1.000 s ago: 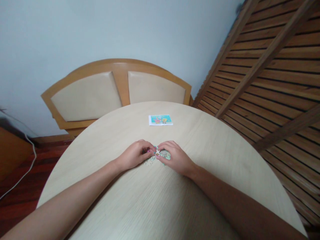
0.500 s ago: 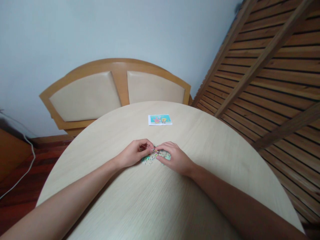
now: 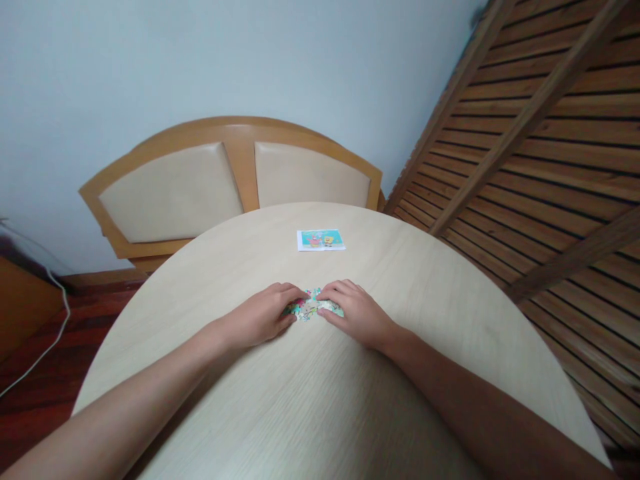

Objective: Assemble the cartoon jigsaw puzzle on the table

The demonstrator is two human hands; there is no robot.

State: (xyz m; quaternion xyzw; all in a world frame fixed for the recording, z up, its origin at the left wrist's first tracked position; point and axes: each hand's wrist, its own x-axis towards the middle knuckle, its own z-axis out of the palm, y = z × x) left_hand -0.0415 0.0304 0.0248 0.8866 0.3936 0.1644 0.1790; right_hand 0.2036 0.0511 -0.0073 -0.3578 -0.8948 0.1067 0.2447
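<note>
A small heap of jigsaw puzzle pieces [image 3: 309, 308], mostly green and white with dabs of pink and yellow, lies on the round table. My left hand [image 3: 273, 308] rests at the heap's left edge, thumb and fingers apart around that side. From the right, my right hand [image 3: 356, 308] reaches over the other side of the heap, its thumb spread below the fingers. Both hands touch the pieces, and part of the heap is hidden under them. Neither hand visibly lifts a piece.
Beyond the heap lies a picture card [image 3: 321, 240] with a pink and a yellow cartoon figure. The pale round table [image 3: 280, 407] fills the foreground. A padded wooden headboard-like back [image 3: 239, 167] stands behind it, and a slatted wooden panel [image 3: 540, 167] rises at right.
My fingers have parted from the small piece they pinched together over the heap. Both hands have lowered to its sides, and the pieces sit closer together with more colours showing.
</note>
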